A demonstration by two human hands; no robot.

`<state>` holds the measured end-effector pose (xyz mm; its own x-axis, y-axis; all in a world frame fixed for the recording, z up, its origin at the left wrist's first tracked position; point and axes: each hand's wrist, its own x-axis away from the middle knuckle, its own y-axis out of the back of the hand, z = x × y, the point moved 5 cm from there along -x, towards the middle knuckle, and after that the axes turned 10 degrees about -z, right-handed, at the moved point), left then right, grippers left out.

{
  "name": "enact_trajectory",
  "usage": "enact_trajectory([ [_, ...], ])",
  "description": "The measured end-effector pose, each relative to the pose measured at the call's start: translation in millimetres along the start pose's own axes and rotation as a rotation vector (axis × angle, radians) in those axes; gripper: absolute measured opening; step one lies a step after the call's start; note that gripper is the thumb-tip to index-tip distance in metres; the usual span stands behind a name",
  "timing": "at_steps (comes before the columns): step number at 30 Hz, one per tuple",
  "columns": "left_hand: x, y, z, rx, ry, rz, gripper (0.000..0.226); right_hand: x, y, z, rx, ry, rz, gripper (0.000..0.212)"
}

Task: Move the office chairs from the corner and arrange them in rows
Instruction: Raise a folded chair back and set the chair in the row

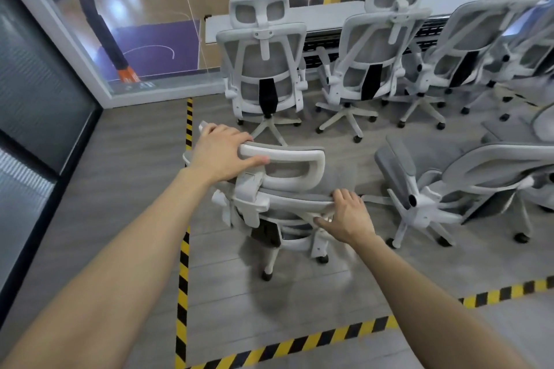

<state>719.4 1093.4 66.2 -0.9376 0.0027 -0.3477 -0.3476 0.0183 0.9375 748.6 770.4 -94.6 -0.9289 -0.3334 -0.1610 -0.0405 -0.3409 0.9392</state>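
The left hand [223, 153] is closed over the left end of the headrest [284, 165] of the nearest office chair [281, 207], with the fingers wrapped on top of the smooth white plastic frame and the thumb stretched along its edge. The right hand [346, 217] lies on the right side of the curved top rail of the backrest [299, 204], with the fingers bent over the rail and the thumb pressed under it, so both hands grip the same chair. This chair has a grey mesh back, a hollow loop-shaped headrest, a white star base and small black wheels, and it stands on the grey wood-pattern floor [120, 189] just inside the yellow and black striped tape [183, 293]. In front of it a row of chairs [353, 48] of the same kind stands with the backs toward the camera, pushed against a long white counter [317, 16]; each has a black strip in the lower back. To the right another chair [467, 180] of this kind stands near the held one, without touching it. Behind the counter there is a glass wall [144, 24] in a white frame, and through it a shiny wooden sports court with a purple area shows.
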Motion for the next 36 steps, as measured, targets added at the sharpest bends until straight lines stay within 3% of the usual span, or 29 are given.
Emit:
enact_trajectory([
  [4,7,-14,-35,0.114,0.058,-0.161,0.09,3,16,-26,0.088,0.05,-0.089,0.071],
  [7,7,-19,-62,0.082,0.065,-0.237,0.083,15,29,-5,0.03,0.349,-0.309,0.069],
  [9,2,-21,-81,0.039,0.072,-0.258,0.079,8,30,18,-0.009,0.531,-0.322,0.08],
  [12,-2,-23,-109,0.044,0.127,-0.321,0.071,-29,26,23,0.012,0.493,-0.135,0.108],
  [15,-4,-26,-137,0.042,0.195,-0.356,0.065,-48,28,2,0.062,0.532,-0.033,0.114],
  [23,-9,-33,-183,0.032,0.279,-0.412,0.063,-60,35,-49,-0.025,0.623,-0.083,0.113],
  [36,-1,-33,-207,0.089,0.27,-0.427,0.053,-40,39,-70,0.011,0.659,-0.106,0.109],
])
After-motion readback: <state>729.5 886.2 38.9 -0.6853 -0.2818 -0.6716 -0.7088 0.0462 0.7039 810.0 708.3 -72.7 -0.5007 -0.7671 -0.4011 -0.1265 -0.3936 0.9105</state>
